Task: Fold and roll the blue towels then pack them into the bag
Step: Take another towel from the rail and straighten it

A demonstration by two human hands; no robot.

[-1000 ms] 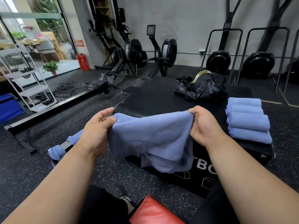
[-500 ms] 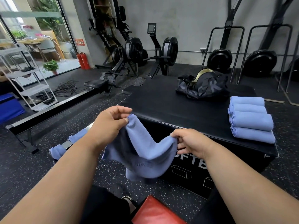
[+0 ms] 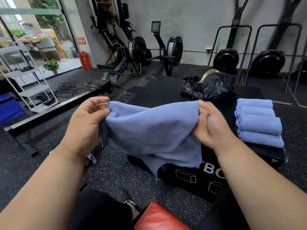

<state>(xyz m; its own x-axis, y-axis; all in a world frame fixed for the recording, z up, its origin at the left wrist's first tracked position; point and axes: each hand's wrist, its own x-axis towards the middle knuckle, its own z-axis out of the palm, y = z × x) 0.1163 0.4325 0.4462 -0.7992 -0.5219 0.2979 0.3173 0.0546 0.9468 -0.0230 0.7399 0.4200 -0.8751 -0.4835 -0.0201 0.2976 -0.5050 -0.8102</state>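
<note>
I have both hands pinching the soft blue cloth towel [image 3: 152,130] by its top corners, left hand [image 3: 88,125], right hand [image 3: 211,125]; it hangs limp, light, best held at corners; rolled blue towels [image 3: 259,123] at three o'clock on the black table [image 3: 162,92]; dark duffel bag [image 3: 209,87] at one o'clock, unobstructed.

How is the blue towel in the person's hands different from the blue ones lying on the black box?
The held towel is spread open and hangs loose in the air, pinched at its top corners by the left hand and right hand; the four towels on the box are rolled or folded into tight bundles. The held towel is wrinkled and sagging; the four lie neat, side by side, near the black bag. All look the same blue cloth.
</note>
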